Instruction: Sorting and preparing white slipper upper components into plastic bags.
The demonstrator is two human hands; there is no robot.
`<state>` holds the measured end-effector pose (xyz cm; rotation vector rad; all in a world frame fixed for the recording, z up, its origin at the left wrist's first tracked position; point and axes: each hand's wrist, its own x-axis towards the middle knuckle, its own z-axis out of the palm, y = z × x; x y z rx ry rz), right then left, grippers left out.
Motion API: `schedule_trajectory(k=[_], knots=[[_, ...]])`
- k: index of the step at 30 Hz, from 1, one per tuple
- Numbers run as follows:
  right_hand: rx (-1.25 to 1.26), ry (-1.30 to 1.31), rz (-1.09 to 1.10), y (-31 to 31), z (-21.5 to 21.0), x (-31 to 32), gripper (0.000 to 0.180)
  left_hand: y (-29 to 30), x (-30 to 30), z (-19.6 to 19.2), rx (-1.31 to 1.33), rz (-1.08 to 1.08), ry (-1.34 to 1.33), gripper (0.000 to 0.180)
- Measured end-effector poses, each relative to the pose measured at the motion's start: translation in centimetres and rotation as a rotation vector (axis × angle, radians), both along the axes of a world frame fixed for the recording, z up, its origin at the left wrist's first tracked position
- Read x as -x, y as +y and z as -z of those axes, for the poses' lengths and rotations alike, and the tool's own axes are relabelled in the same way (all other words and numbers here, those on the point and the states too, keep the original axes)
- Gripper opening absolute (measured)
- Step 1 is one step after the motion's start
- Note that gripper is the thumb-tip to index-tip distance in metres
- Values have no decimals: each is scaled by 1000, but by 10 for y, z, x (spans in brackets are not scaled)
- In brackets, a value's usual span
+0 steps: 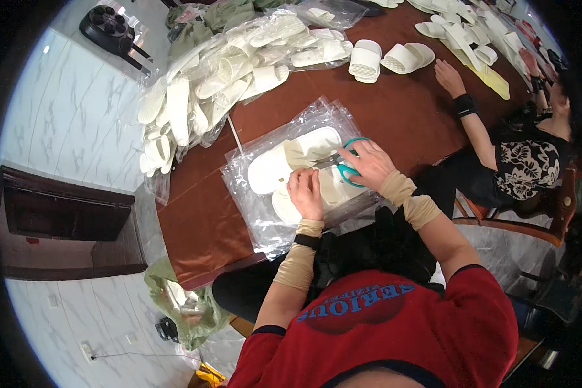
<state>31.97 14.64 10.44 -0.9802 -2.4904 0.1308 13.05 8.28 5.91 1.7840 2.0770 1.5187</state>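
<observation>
Two white slippers lie on a stack of clear plastic bags in front of me. My left hand (pixel 306 193) rests on the nearer slipper (pixel 333 187), its fingers bent and pressed together at the strap; what they pinch, if anything, is too small to make out. In my right hand (pixel 370 163) is a pair of scissors (pixel 347 173) with teal handles, the blades pointing left over the slippers toward my left fingertips. The farther slipper (pixel 265 171) lies just beyond my left hand. Under both, the clear bags (pixel 255 220) spread toward the table's near edge.
A heap of white slippers (pixel 226 77), many in clear bags, covers the table's far left. Another pair (pixel 366 61) stands near the far middle. At right a co-worker's hand (pixel 450 79) reaches over the brown tabletop (pixel 200 233). A green bag (pixel 187 304) hangs beside the near left corner.
</observation>
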Motion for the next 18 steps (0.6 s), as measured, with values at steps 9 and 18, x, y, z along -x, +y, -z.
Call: schedule_trajectory(k=[9,18], knots=[[-47,100,-87,11,2,36,55,2,1,2,-10,15,-13,8],[35,137,404,34,38,-18,49,-4,-2,-12,-39,160,216,8]])
